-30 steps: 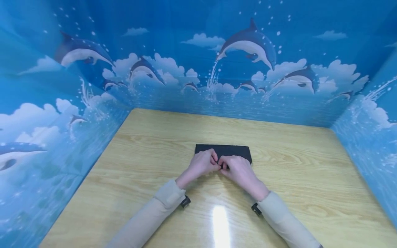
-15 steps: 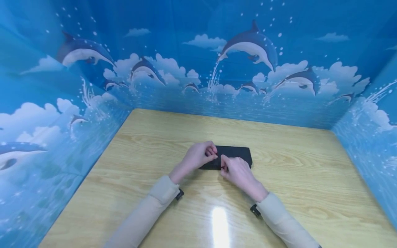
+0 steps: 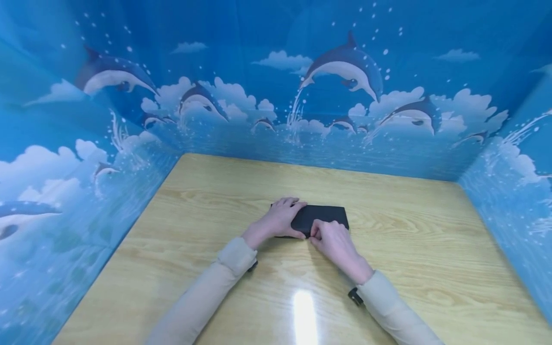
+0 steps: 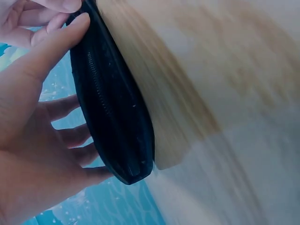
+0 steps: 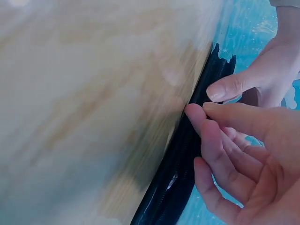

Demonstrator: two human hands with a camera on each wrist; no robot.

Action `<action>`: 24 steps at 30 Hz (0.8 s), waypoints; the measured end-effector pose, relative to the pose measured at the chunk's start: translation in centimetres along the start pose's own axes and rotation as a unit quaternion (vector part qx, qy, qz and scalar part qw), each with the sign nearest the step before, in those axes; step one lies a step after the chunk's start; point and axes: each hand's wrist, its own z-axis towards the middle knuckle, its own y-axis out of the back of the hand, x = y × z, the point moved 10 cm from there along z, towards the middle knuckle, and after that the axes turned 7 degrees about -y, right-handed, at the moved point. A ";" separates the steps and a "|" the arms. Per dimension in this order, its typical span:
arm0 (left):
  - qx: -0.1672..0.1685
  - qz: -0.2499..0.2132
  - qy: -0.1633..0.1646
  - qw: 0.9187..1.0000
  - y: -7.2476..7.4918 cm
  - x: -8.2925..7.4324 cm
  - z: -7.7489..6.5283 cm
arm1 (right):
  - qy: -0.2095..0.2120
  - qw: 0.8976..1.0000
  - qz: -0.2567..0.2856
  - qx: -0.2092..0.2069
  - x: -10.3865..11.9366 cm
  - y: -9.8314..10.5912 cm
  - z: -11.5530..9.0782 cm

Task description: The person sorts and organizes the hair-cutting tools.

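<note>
A flat black zip pouch [image 3: 325,215] lies on the table, its long zippered edge toward me. My left hand [image 3: 278,219] grips its left part, fingers spread over the top and thumb against the near edge. The left wrist view shows the zipper [image 4: 97,84] running along that edge, with the left thumb [image 4: 70,40] beside it. Near the middle of the same edge, my right hand [image 3: 335,241] pinches at the zipper with thumb and index finger. Those fingertips [image 5: 196,115] meet close to the left thumb and hide whatever small part lies between them.
The light wood-grain table [image 3: 414,249] extends around the pouch on all sides. Blue dolphin-print sheeting [image 3: 276,134] rises along its back, left and right edges. A bright light reflection [image 3: 305,316] shows on the near tabletop.
My left hand has parted from the right, shifted left, then spread over the pouch's left part and gripped it. My right hand has stayed by the middle of the near edge.
</note>
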 end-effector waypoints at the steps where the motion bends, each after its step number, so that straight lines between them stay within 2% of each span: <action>1: 0.006 -0.002 0.006 1.000 -0.1 0.1 0.1 | -0.009 1.000 -0.001 0.000 -0.2 0.0 0.0; 5: 0.024 -0.003 0.021 0.999 -0.5 0.2 0.4 | -0.032 0.999 0.000 -0.002 -0.5 0.1 0.1; 9: 0.028 0.002 0.025 0.999 -0.6 0.4 0.5 | -0.038 0.999 0.003 -0.002 -0.5 0.2 0.1; 17: 0.025 0.012 0.015 1.000 -0.4 0.6 0.6 | -0.024 0.999 0.022 -0.009 -0.4 0.5 0.1; 24: 0.029 0.007 0.013 0.999 -0.3 0.7 0.6 | -0.025 0.999 0.043 -0.014 -1.4 0.7 -0.1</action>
